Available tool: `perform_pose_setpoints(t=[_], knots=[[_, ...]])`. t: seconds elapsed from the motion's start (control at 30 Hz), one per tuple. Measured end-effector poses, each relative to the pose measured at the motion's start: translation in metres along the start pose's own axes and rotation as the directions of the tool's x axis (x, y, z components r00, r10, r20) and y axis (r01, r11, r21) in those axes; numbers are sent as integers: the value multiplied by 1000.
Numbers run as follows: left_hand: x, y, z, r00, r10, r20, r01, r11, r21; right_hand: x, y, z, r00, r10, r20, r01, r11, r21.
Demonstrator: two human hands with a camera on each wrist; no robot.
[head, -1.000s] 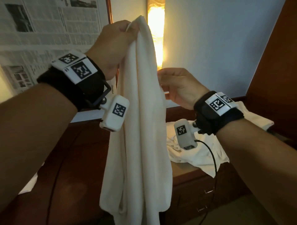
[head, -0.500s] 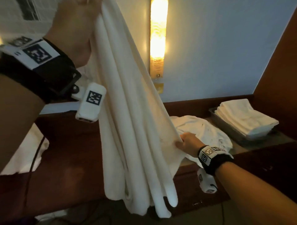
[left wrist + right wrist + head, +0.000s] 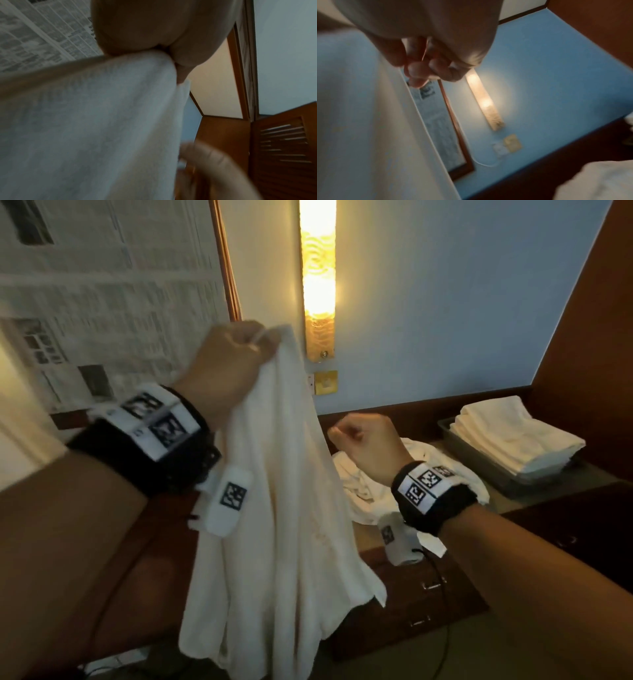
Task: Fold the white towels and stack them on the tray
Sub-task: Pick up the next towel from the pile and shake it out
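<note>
Left hand [image 3: 227,361] raised, fingers curled tight round the top corner of a white towel [image 3: 284,525], which hangs straight down from that grip in long loose folds. From the left wrist view, same towel [image 3: 89,121] bunched under the fingers, filling most of the frame. Right hand [image 3: 368,440] just right of the hanging towel, lower than the left, fingers curled into a loose fist; from the right wrist view, fingertips [image 3: 418,71] drawn together beside the towel's edge [image 3: 359,121], holding no cloth that can be made out. Behind and right of the hanging towel, a crumpled pile of white towels [image 3: 363,484] lying on the wooden counter [image 3: 582,515]. Further right of the hanging towel, a grey tray [image 3: 479,460] on the counter, carrying a neat stack of folded towels [image 3: 513,436]. Above the hanging towel, a lit wall lamp [image 3: 318,278]; left of it, a framed newspaper print [image 3: 102,285].
</note>
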State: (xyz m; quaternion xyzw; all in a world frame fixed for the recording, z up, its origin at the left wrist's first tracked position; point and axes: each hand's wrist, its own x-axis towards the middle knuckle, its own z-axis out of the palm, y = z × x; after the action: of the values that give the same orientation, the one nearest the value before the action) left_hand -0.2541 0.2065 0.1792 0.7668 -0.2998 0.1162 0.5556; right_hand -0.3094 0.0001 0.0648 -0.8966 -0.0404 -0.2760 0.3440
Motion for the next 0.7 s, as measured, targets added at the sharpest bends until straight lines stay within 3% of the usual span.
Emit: perform_pose_setpoints(t=[0.07, 0.13, 0.23, 0.4, 0.6, 0.7], knots=[[-5, -4, 18, 998, 15, 63, -18, 999, 44, 6, -41, -12, 992, -31, -121, 66, 953, 294], [-3, -6, 26, 995, 2, 97, -7, 998, 55, 12, -62, -20, 987, -3, -159, 73, 897, 436], [-5, -2, 32, 994, 22, 104, -30, 997, 71, 20, -63, -22, 987, 40, -155, 40, 877, 479], [-2, 1, 30, 998, -17, 64, 16, 1000, 16, 18, -55, -12, 956, 85, -280, 37, 914, 405], [1, -3, 27, 992, -60, 108, 70, 993, -94, 22, -65, -20, 985, 110, -137, -20, 847, 532], [2, -6, 25, 984, -158, 88, 170, 973, -156, 22, -61, -26, 990, 123, 65, -138, 812, 567]])
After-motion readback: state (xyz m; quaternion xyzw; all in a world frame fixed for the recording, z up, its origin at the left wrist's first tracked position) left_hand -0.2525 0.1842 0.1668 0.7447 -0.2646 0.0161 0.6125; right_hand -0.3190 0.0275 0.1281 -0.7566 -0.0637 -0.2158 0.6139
